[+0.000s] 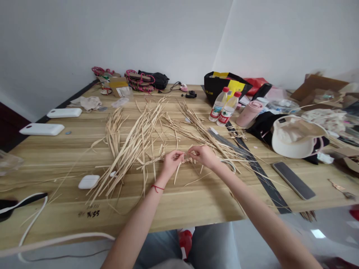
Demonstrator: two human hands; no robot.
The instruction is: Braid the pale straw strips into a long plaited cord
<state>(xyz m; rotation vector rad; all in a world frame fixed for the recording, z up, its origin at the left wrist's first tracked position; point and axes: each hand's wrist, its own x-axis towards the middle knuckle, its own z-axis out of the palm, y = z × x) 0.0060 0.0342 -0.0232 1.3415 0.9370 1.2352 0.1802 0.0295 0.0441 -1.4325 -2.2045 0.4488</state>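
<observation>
Mid-frame, left hand (171, 161) and right hand (204, 155) pinch at the straw braid (153, 161), thumbs pressed to fingertips, probably to hold its weave tight; the exact strands are hidden

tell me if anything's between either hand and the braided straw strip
Nothing visible is in the way: the left hand and the right hand are both at the braided strip. Loose straw lies around it, but none visibly blocks either hand.
</observation>
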